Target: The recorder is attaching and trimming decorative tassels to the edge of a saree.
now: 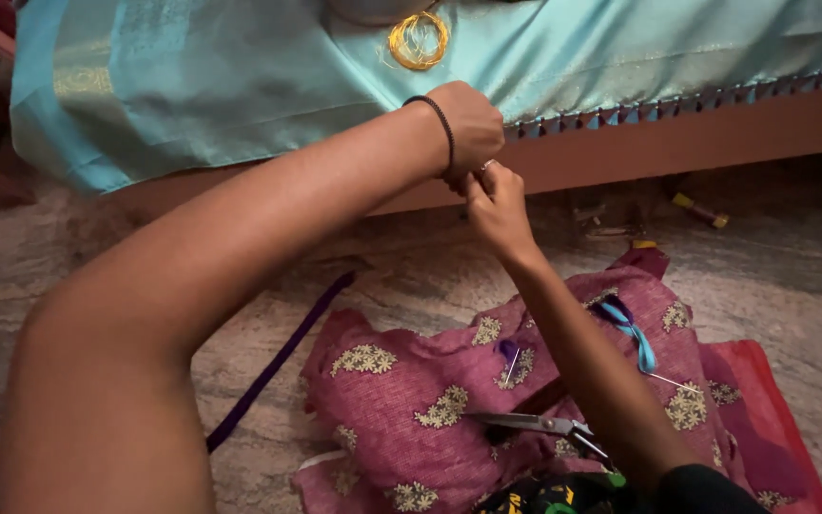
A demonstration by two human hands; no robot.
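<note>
Head view: both hands meet at the near hem of a turquoise cloth [240, 86], which drapes over a wooden ledge [677, 143] at the far side. The left hand [473, 124], black band at the wrist, is curled closed at the tasselled edge [677, 105]; what it pinches is hidden beneath the knuckles. The right hand [497, 205] comes up from below, fingers bunched and touching the left, gripping something too fine to make out, perhaps thread. A coil of gold thread [419, 40] lies on the cloth just beyond the hands. Nearer, on the stone floor [811, 276], a pink flowered fabric [411, 400] is heaped, with scissors [535, 422] resting on it, a blue ribbon [635, 333] to the right, a needle with purple thread [509, 357] stuck in the middle. A purple strip [278, 362] trails left. The turquoise cloth looks light, soft and slippery; best pinched at the hem close to the tassels, which seem delicate.
</note>
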